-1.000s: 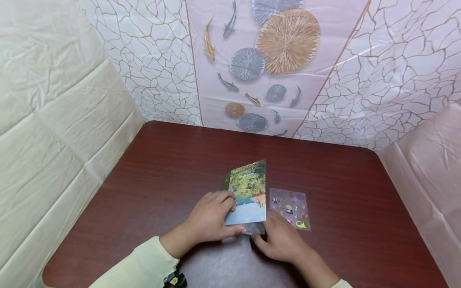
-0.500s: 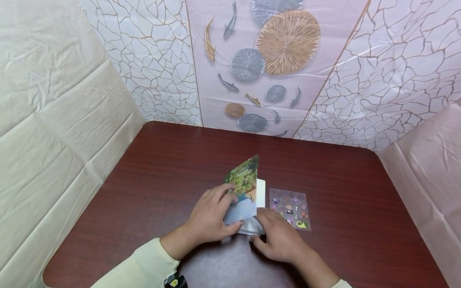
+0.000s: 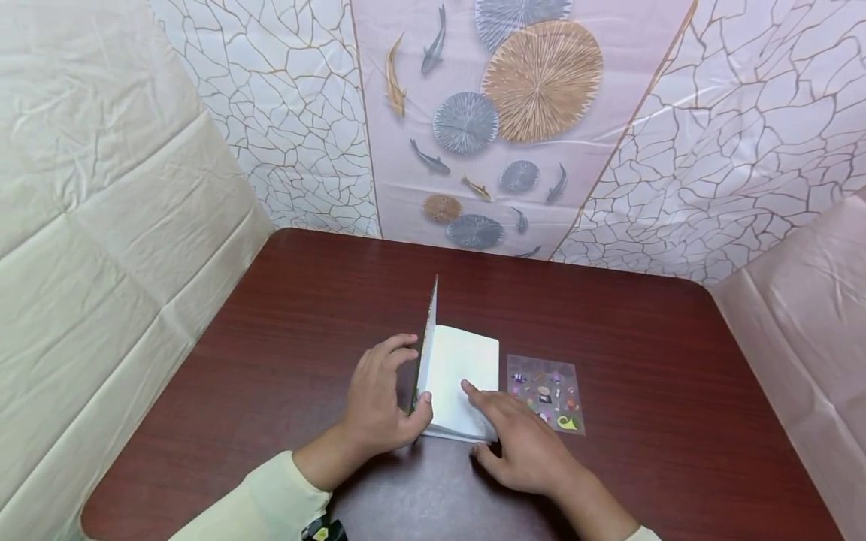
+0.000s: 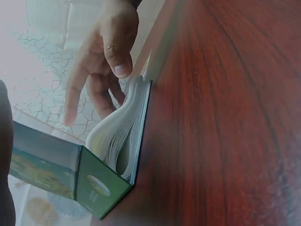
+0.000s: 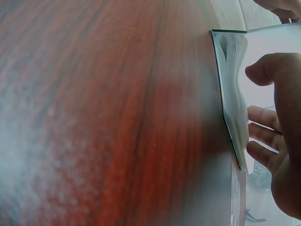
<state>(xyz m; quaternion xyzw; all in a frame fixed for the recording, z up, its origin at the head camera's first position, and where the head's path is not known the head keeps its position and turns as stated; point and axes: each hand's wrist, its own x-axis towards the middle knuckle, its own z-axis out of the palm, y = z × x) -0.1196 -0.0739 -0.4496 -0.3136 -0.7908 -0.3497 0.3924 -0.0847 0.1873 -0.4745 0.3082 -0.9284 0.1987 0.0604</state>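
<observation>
Head view: at the far left of the frame a pale, creased cloth wall [image 3: 81, 225] slopes down to the reddish-brown bench [image 3: 325, 315]. A light yellow sleeve [image 3: 271, 492] enters from the lower left, with a dark band [image 3: 323, 530] bearing a yellow mark under its cuff. It leads to the left hand [image 3: 379, 398], left of the frame's lower middle, its fingers parted and loosely bent, its thumb apart from them. That hand is just beside a raised cover [image 3: 427, 349]; whether it touches it I cannot tell. The cover belongs to the book [image 3: 464, 361], which lies open on the bench slightly right of centre, a white page facing up and the cover standing nearly upright at its left edge. In the left wrist view the book's green spine [image 4: 96, 188] carries a pale oval.

Over the page's lower right comes the right hand [image 3: 524, 443], gripping nothing, forefinger stretched across the page, other fingers bent near its right edge and the thumb apart. Just right of the book, a clear sheet [image 3: 545, 394] with small coloured pictures lies flat, partly behind that hand. Behind the bench hangs a patterned backdrop [image 3: 406, 188] with fish and round leaf shapes.
</observation>
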